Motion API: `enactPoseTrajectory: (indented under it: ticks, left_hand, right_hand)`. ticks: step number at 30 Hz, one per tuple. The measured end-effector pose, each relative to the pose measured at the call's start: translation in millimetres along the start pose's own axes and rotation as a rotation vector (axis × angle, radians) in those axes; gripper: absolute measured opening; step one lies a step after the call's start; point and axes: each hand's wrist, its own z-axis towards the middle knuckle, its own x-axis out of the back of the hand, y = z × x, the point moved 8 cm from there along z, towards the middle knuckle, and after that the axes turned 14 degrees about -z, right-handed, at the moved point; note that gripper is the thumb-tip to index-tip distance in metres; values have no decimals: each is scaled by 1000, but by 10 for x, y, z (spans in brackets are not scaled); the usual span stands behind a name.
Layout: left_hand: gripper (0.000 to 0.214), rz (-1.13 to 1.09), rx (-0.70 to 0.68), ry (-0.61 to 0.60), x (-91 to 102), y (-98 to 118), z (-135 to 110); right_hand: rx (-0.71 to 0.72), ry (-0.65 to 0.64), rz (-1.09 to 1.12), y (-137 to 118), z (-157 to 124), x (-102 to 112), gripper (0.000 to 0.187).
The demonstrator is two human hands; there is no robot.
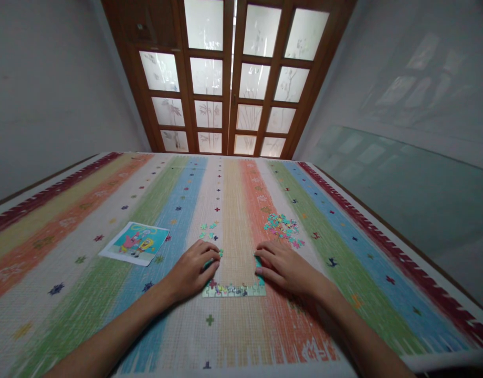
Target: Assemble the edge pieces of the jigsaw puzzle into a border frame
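My left hand [194, 269] lies on the striped mat with its fingers curled over the left side of a partly built jigsaw frame [233, 289]. My right hand [283, 266] rests on the frame's right side, fingers stretched flat and pressing the teal edge pieces. The frame's bottom strip shows between my hands. A heap of loose puzzle pieces [283, 227] lies just beyond my right hand. A smaller scatter of pieces [209, 231] sits beyond my left hand.
A cartoon picture card [134, 242] lies to the left on the mat. The colourful striped mat [107, 210] covers the floor up to a wooden door with frosted glass panes [229, 79]. Grey walls stand on both sides.
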Motion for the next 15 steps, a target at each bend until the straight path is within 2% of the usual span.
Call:
enactPoseTrajectory:
  ticks: [4,9,15]
  left_hand:
    - [16,21,34,-2,22,-16,-4]
    - [42,83,44,-80,-42,-69,-47]
    - [43,113,44,-100,-73,-114,-83]
  right_hand:
    - [-10,-4,3,5,-2,-5,21]
    - [-11,-13,-25,-2,-4,-26,21]
    - [-11,-5,-22,4,-6,-28,21]
